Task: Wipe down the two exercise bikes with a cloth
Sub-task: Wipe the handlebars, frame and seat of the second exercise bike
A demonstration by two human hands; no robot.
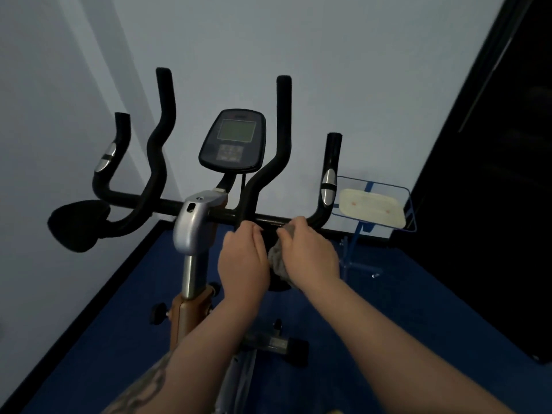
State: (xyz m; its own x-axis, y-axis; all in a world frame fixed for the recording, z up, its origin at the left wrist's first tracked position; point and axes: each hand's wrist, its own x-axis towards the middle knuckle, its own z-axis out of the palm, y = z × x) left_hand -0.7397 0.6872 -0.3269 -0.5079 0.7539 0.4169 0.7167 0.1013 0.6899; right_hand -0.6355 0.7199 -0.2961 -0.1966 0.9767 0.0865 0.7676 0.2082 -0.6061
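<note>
Head view, looking forward and down into a dim room corner. Two pale walls (328, 55) meet at the left of the view; a dark panel (493, 204) runs along the right side. The floor (418, 309) is deep blue, bordered by a dark skirting strip where it meets the walls.

One exercise bike (191, 228) stands on the floor, facing the corner. Its black handlebar (167, 204) runs crosswise, with four upturned grips; the two outer grips carry silver sensor pads. A console (233, 140) with a greenish screen sits above the middle of the bar. A silver clamp housing joins the bar to a metal post that enters a copper-coloured frame. A black padded rest (77, 225) lies at the left end of the bar. The base foot (274, 345) of the bike is seen below, between the forearms.

Beside the right end of the bar, near the wall, a blue wire stand (376, 204) holds a pale tray.

The left hand (243, 261) has its fingers curled over the bar just right of the clamp, gripping it. The right hand (307, 252) grips a grey cloth (276, 261), pressing it against the bar near the right outer grip. The left forearm bears a tattoo.
</note>
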